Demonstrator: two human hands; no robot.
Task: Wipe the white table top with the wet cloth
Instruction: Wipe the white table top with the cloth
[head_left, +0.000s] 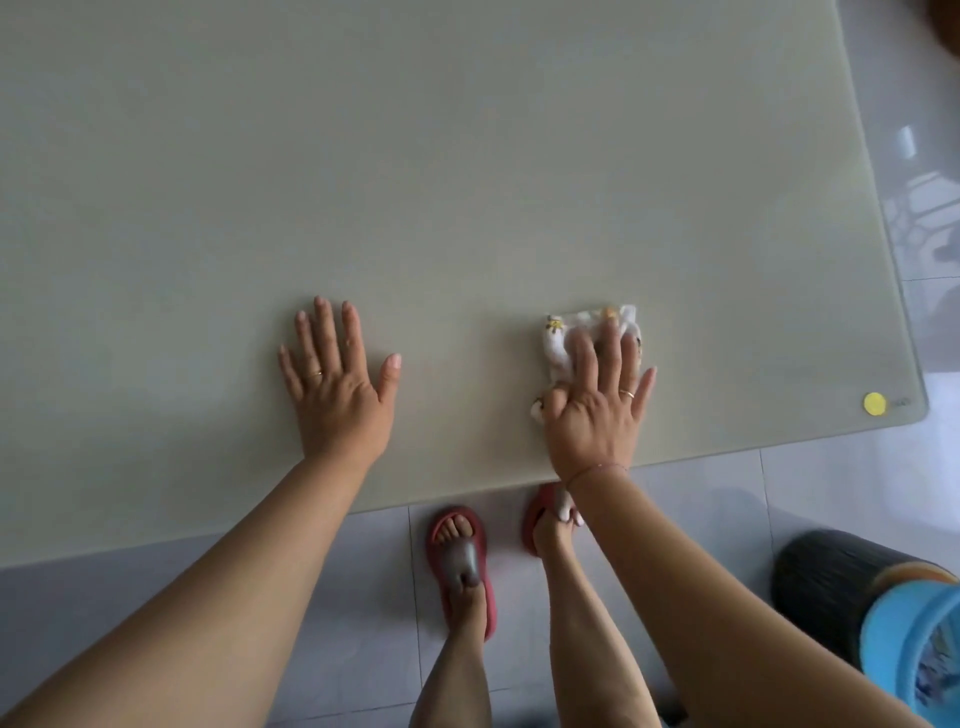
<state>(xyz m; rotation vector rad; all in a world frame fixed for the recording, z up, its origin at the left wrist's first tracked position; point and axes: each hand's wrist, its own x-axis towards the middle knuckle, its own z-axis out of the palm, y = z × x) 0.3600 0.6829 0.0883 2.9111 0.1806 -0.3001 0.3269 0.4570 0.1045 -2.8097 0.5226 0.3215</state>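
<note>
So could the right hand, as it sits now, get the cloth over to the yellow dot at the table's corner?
Probably yes. The right hand presses the cloth flat, and only bare table top lies between it and the yellow dot.

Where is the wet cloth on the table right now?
In the head view, the cloth lies under the right hand near the table top's front edge, right of the flat left hand.

The right hand (597, 410) hides most of the cloth (558, 340); its fingertips are blurred. The table top (415, 182) runs off the frame's top and left edges.
</note>
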